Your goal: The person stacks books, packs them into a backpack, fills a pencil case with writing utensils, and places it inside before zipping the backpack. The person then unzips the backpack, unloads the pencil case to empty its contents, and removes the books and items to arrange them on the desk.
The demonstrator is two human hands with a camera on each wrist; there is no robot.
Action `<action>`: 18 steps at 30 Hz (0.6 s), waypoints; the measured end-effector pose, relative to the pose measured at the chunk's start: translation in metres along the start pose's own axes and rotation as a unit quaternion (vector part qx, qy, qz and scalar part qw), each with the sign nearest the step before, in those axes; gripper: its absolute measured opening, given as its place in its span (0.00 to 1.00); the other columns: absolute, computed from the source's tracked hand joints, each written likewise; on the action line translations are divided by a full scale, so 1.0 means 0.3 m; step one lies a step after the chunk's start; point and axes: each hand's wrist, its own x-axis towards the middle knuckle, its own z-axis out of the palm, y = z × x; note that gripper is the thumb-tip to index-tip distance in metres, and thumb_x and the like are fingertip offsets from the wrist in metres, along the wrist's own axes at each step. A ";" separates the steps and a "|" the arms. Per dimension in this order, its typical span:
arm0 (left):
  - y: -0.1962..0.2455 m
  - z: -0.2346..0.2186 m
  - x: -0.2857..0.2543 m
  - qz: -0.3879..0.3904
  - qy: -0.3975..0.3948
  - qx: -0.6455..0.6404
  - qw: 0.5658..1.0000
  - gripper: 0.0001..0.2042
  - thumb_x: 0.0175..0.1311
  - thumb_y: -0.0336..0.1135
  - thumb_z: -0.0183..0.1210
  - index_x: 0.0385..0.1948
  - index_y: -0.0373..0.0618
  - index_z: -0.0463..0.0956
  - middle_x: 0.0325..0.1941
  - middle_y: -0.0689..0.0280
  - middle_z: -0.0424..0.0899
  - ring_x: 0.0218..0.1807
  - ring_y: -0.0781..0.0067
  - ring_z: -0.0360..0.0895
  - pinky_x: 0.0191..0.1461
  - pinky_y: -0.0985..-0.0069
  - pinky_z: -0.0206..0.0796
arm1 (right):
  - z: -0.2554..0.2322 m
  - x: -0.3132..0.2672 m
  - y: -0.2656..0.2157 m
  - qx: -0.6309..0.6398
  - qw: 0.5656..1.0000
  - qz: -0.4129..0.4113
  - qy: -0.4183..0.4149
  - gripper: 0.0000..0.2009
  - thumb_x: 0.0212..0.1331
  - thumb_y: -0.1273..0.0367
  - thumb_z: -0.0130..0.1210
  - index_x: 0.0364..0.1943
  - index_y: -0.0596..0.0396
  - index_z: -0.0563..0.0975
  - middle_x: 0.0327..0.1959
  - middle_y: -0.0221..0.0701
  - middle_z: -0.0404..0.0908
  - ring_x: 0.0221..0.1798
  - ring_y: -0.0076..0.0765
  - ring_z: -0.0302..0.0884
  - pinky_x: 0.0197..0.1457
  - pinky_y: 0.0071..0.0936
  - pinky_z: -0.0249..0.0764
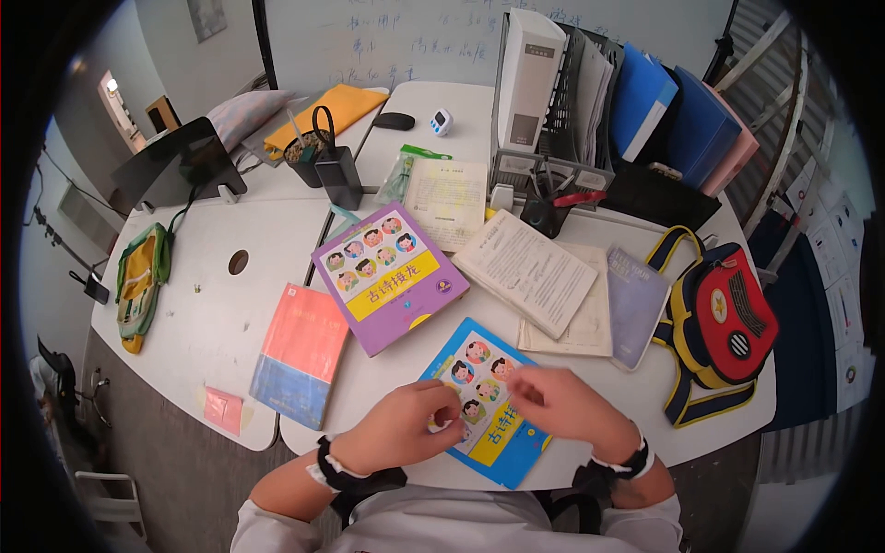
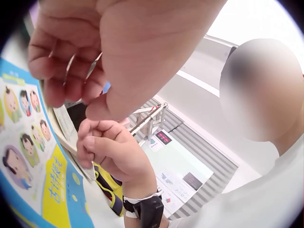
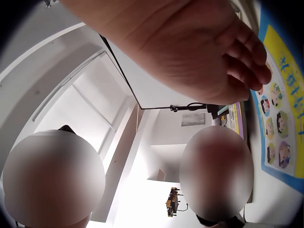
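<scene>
A blue book (image 1: 516, 475) with round cartoon children and a yellow title band lies at the table's front edge. Above its left side is my left hand (image 1: 401, 424), fingers loosely bent and nothing held. My right hand (image 1: 567, 401) hovers over the book's right side, also with bent fingers around nothing. In the left wrist view both hands appear raised beside the book cover (image 2: 61, 190). Just beyond them lies a matching purple book (image 1: 392, 318). The right wrist view shows the palm near the blue book (image 3: 280, 161).
Left of the purple book is a red and blue book (image 1: 300, 355), near a pink packet (image 1: 222, 410). Open-faced printed books (image 1: 530, 276) and a lavender book (image 1: 636, 309) lie right of centre. A red and navy bag (image 1: 724, 323) sits at the right; a file rack (image 1: 553, 170) stands behind.
</scene>
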 end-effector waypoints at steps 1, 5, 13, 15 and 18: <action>0.006 0.012 0.028 0.027 0.021 -0.036 0.999 0.06 0.55 0.28 0.66 0.27 0.41 0.75 0.26 0.64 0.77 0.26 0.71 0.75 0.30 0.76 0.69 | -0.008 -0.027 -0.026 -0.027 0.995 0.076 -0.066 0.08 0.59 0.69 0.58 0.40 0.56 0.77 0.34 0.39 0.83 0.38 0.43 0.83 0.42 0.36 0.77; -0.023 0.089 0.138 0.001 0.073 -0.180 0.981 0.14 0.59 0.28 0.64 0.19 0.44 0.65 0.19 0.73 0.67 0.23 0.88 0.64 0.25 0.81 0.57 | 0.094 -0.074 0.023 -0.181 0.976 0.081 -0.091 0.09 0.59 0.63 0.58 0.32 0.53 0.77 0.27 0.36 0.82 0.32 0.47 0.82 0.35 0.40 0.76; -0.170 0.211 0.253 -0.074 0.078 -0.452 0.886 0.18 0.61 0.23 0.58 0.17 0.51 0.58 0.19 0.78 0.64 0.20 0.90 0.57 0.23 0.82 0.51 | 0.231 -0.018 0.095 -0.237 0.966 -0.043 0.096 0.09 0.48 0.63 0.62 0.23 0.51 0.75 0.23 0.33 0.79 0.28 0.45 0.79 0.30 0.41 0.73; -0.175 0.217 0.229 -0.074 0.089 -0.443 0.889 0.18 0.61 0.22 0.58 0.16 0.51 0.58 0.19 0.78 0.64 0.20 0.89 0.58 0.23 0.83 0.51 | 0.211 -0.034 0.125 -0.126 0.978 -0.113 0.125 0.10 0.48 0.67 0.65 0.23 0.52 0.73 0.19 0.30 0.73 0.22 0.38 0.73 0.27 0.36 0.69; -0.145 0.202 0.203 -0.080 0.101 -0.443 0.887 0.19 0.60 0.21 0.57 0.16 0.51 0.57 0.19 0.78 0.64 0.20 0.89 0.59 0.23 0.83 0.51 | 0.162 -0.137 0.092 0.038 0.999 0.018 0.004 0.11 0.53 0.69 0.66 0.24 0.52 0.72 0.18 0.24 0.69 0.21 0.26 0.65 0.26 0.28 0.64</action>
